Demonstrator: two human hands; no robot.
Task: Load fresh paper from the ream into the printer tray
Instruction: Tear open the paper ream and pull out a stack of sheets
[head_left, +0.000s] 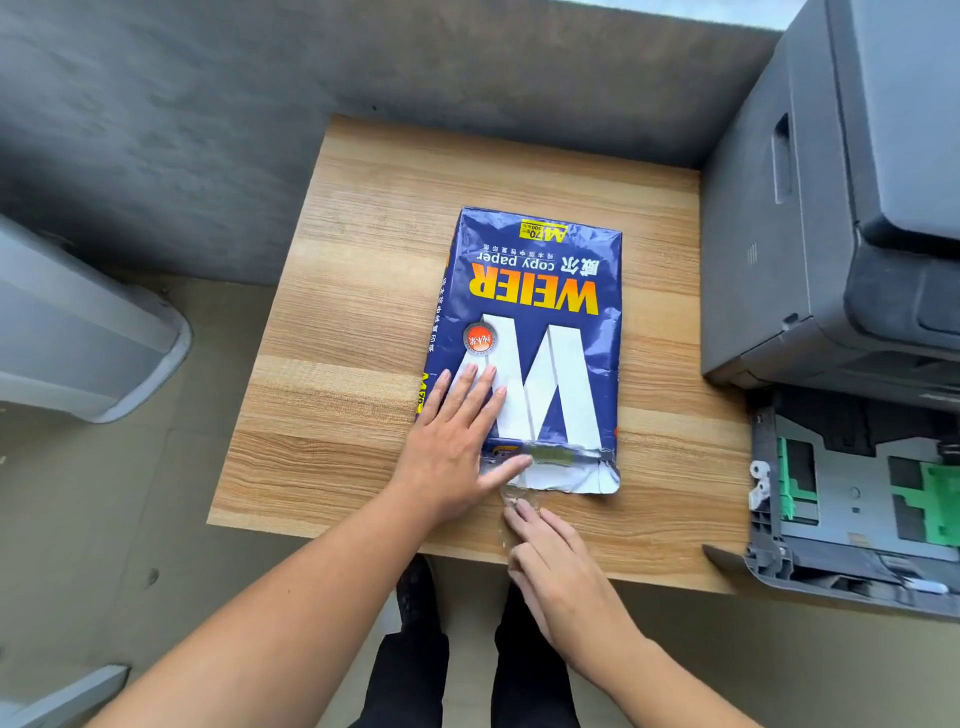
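Lying flat on the light wood-grain tabletop (332, 322) is a blue wrapped ream of copy paper (535, 322) with big yellow lettering and a white W. Its long axis runs from the person's side of the table away towards the grey concrete wall (208, 130), leaning a little to the right at the far end. The lettering reads upside down from where the person stands, so the top of the pack points at them. The near end of the wrapper is the opened one: a silvery flap (566, 478) lies folded out on the wood, with a strip of clear tape across it.

The left hand (457, 441) is spread flat, palm down, on the near left corner of the ream, fingers reaching over the white W and the thumb stretched along the torn edge; it presses rather than grips anything. The right hand (556, 561) rests on the table just in front of the flap, fingers loosely curled, the fingertips at a loose twist of clear tape (511, 496) that trails from the wrapper. I cannot tell whether they pinch it.

To the right stands a dark grey printer (831, 208), and its paper tray (779, 519) with green guides is pulled out beside the table's near right corner, well apart from the ream.
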